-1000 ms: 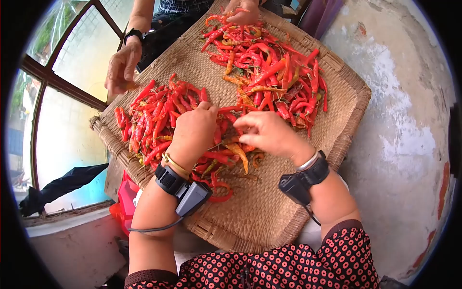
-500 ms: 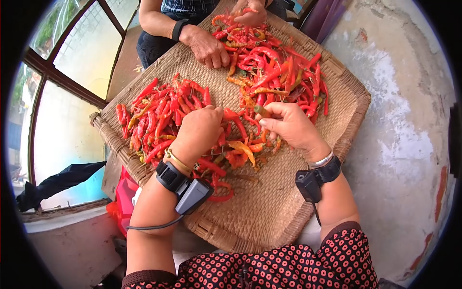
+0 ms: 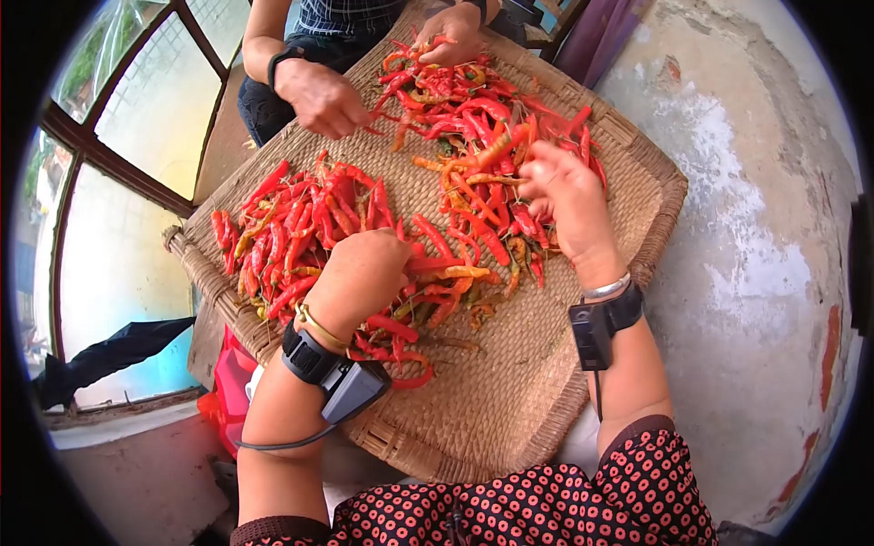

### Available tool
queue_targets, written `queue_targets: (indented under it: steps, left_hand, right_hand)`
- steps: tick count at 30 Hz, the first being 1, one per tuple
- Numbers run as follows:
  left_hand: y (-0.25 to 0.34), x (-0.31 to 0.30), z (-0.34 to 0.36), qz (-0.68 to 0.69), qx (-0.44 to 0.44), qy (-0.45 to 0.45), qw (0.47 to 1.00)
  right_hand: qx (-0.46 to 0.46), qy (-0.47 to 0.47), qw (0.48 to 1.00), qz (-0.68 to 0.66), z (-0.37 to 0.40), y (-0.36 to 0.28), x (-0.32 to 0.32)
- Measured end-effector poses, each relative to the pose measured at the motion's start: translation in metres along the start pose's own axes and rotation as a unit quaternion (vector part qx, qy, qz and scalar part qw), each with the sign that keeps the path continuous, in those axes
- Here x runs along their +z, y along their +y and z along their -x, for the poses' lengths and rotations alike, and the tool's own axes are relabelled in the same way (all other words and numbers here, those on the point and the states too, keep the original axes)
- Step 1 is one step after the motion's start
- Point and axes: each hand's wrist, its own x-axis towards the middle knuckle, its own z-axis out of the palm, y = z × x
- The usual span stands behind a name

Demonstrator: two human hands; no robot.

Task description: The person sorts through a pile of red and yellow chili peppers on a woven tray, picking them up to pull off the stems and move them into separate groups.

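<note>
Two heaps of chili peppers, mostly red with some orange, lie on a woven tray. My left hand (image 3: 358, 278) is closed, its curled fingers turned down at the right side of the near-left heap (image 3: 305, 223). Red and orange peppers stick out beside those fingertips; whether one is gripped is hidden. My right hand (image 3: 569, 196) is raised over the right edge of the far heap (image 3: 487, 118), its fingers apart and slightly blurred, with nothing visible in them. Beneath both hands, the woven tray (image 3: 510, 382) shows bare weave toward my body.
Across the tray sits another person, whose one hand (image 3: 323, 98) pinches a red pepper and whose other hand (image 3: 451, 35) is at the far heap. A windowed frame (image 3: 86, 132) stands left, near a folded black umbrella (image 3: 114, 355). To the right is a worn wall (image 3: 728, 227).
My right hand has moved up and opened; the greenish pepper it pinched is gone from it. My left hand has shifted slightly down and left. The other person's hand has lifted a pepper leftward.
</note>
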Motion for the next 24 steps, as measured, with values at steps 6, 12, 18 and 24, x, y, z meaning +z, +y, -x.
queue_targets:
  steps: [6, 12, 18, 24]
  left_hand:
    - [-0.002, -0.001, 0.003, 0.035, 0.022, 0.031, 0.999]
    - [-0.001, -0.018, 0.006, 0.202, 0.006, 0.034, 0.979]
    - [-0.005, -0.018, 0.003, 0.434, 0.009, -0.024, 0.9]
    - [-0.009, -0.029, -0.008, 0.571, -0.037, -0.029, 0.82]
  right_hand:
    - [-0.186, -0.14, 0.819, 0.525, 0.014, 0.023, 0.011]
    - [-0.155, -0.147, 0.754, 0.622, 0.014, 0.05, 0.018]
    - [-0.176, -0.117, 0.785, 0.583, 0.01, 0.049, 0.016]
    - [-0.082, -0.101, 0.881, 0.454, 0.019, 0.002, 0.007]
